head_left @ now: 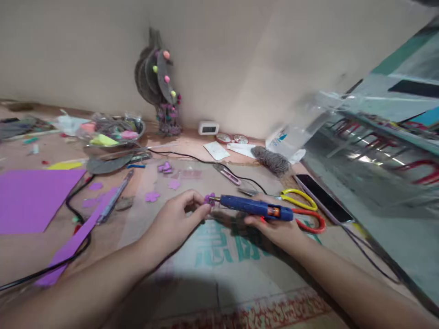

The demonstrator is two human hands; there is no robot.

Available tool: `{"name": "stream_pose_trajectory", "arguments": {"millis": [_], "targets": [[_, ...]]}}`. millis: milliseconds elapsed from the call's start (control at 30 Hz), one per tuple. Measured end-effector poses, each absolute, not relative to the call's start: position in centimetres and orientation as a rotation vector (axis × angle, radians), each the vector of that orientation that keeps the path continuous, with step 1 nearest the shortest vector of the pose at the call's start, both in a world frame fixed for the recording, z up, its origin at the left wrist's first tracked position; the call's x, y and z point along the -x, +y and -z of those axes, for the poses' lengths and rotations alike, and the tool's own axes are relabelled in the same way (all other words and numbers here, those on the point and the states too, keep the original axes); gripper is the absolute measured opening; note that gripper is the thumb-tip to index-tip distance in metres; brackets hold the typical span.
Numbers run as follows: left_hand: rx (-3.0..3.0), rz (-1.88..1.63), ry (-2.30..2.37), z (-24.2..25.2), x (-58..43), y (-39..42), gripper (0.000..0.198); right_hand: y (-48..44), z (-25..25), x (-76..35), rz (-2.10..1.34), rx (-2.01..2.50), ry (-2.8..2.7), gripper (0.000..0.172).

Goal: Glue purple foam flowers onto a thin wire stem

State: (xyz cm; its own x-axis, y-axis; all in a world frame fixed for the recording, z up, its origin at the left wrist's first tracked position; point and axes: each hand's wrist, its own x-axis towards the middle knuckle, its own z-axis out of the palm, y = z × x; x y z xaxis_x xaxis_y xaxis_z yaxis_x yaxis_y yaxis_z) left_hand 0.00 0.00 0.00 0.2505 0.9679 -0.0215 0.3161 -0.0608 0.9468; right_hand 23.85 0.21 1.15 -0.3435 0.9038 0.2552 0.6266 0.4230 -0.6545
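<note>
Between thumb and forefinger, my left hand [181,214] pinches a small purple flower [209,198]. My right hand [274,228] is wrapped round a blue hot glue gun [247,205], which points left. Its metal nozzle meets the flower or sits just in front of it; I cannot tell which. A stub of orange shows in the gun's rear opening. Left of the flower, flat purple flower cutouts [152,196] lie on the work surface, with a layered purple flower [165,167] behind them.
Yellow-and-red-handled scissors [300,199], a phone [324,197] and a pink utility knife [227,174] lie to the right and behind. Grey yarn [270,160] rests near the wall. Purple sheet [37,198], a pen [116,196] and a black cable [77,212] occupy the left.
</note>
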Motion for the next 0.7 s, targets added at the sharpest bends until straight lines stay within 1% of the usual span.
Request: {"name": "stream_pose_trajectory", "arguments": {"millis": [300,700], "targets": [[-1.584,-0.883,1.197,0.23,0.15,0.15,0.011,0.21,-1.37,-23.67,-0.703,1.249,-2.069,0.032],[-1.574,-0.888,1.195,0.45,0.14,0.17,0.012,-0.04,-2.00,-23.17,-0.627,1.291,-2.078,0.039]]}}
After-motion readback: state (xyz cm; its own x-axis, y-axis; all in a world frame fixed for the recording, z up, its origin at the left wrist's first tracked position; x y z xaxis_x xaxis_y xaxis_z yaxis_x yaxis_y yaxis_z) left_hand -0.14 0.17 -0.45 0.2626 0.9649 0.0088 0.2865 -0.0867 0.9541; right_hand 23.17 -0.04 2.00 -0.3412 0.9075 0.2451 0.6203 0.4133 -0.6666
